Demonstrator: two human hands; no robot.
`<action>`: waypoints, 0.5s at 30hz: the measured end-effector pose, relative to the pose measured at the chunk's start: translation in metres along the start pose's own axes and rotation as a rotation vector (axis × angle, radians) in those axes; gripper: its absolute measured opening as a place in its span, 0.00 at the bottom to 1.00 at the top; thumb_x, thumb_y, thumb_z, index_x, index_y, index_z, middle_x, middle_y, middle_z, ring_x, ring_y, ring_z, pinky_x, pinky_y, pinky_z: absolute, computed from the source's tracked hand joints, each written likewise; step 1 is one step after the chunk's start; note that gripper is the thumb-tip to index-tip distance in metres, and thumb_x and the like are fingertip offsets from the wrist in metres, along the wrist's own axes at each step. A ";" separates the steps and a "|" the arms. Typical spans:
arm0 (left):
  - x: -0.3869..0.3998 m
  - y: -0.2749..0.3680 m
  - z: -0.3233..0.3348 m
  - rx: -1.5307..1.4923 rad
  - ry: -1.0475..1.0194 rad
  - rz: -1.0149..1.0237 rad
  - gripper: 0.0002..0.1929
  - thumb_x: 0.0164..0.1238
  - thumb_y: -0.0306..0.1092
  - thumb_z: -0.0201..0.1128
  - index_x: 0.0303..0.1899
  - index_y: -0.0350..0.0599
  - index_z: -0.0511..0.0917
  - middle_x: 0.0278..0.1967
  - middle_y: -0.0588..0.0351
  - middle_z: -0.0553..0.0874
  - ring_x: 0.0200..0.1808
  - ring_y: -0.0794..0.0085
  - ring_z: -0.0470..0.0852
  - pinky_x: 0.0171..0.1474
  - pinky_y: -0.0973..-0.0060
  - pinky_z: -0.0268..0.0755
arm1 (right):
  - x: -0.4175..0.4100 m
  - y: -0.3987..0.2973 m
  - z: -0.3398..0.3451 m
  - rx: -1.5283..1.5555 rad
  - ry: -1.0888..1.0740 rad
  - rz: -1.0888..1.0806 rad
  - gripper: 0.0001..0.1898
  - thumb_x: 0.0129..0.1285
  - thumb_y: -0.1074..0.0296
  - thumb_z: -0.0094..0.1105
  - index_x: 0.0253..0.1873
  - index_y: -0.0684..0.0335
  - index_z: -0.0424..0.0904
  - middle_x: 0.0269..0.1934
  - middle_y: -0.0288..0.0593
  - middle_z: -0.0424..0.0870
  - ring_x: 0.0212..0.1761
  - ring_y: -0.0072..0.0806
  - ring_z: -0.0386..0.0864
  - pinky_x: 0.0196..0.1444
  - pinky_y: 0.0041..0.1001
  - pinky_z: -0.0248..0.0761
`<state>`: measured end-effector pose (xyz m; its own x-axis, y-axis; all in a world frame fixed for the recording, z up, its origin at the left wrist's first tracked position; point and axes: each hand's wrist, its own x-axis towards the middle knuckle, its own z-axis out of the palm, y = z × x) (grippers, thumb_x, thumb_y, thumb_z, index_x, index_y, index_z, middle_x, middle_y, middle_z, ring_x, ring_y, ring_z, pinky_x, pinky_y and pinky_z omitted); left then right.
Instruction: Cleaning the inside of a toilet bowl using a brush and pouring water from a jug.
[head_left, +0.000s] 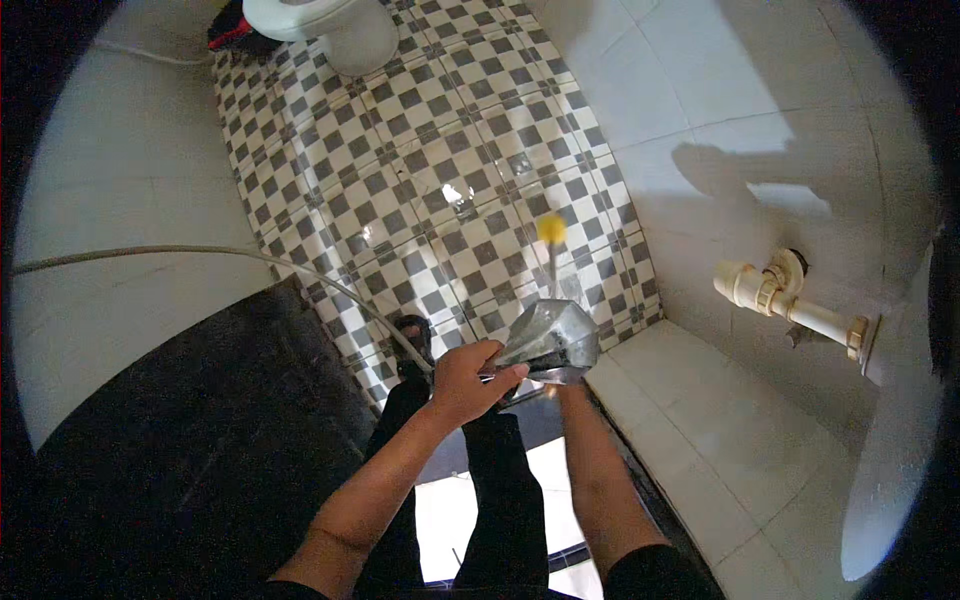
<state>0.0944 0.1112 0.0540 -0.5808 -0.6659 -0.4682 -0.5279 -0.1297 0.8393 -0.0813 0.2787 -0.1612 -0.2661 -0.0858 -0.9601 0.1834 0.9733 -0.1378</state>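
My left hand grips the near left edge of a faceted, silvery object, apparently metal, with thumb and fingers. Beyond it a thin rod runs forward to a blurred yellow tip; I cannot tell whether the rod is joined to the object. A thin, pale hose arches in from the left wall and passes out of sight behind my left hand. Below the silvery object shows a sliver of my right hand. Most of that hand is hidden, so its grip cannot be made out.
Checkered floor tiles with shiny patches lead to a white toilet. A red and black item lies beside it. A dark slab stands left. White pipework juts from the right wall, near a white curved fixture.
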 end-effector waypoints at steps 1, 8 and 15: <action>-0.001 -0.005 -0.004 -0.018 0.003 -0.016 0.21 0.49 0.50 0.59 0.19 0.39 0.68 0.13 0.53 0.68 0.16 0.68 0.69 0.21 0.73 0.59 | 0.017 -0.025 -0.006 0.109 -0.047 0.021 0.20 0.56 0.51 0.41 0.43 0.63 0.69 0.33 0.53 0.69 0.32 0.43 0.65 0.31 0.35 0.61; -0.020 -0.007 -0.060 -0.113 0.115 -0.111 0.21 0.51 0.49 0.58 0.20 0.38 0.65 0.14 0.53 0.64 0.17 0.69 0.63 0.22 0.73 0.57 | -0.023 -0.095 0.039 0.414 -0.220 0.050 0.19 0.57 0.49 0.41 0.36 0.62 0.70 0.16 0.41 0.65 0.09 0.28 0.57 0.09 0.25 0.53; -0.060 0.041 -0.150 0.001 0.093 0.056 0.20 0.50 0.49 0.59 0.21 0.38 0.67 0.13 0.51 0.65 0.17 0.65 0.66 0.22 0.71 0.57 | -0.156 -0.123 0.072 0.351 -0.461 0.055 0.10 0.53 0.65 0.49 0.35 0.66 0.74 0.21 0.43 0.75 0.17 0.31 0.72 0.14 0.29 0.64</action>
<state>0.2009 0.0352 0.1577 -0.5497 -0.7373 -0.3927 -0.4966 -0.0896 0.8633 0.0062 0.1566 -0.0120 0.1777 -0.1972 -0.9641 0.5093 0.8567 -0.0814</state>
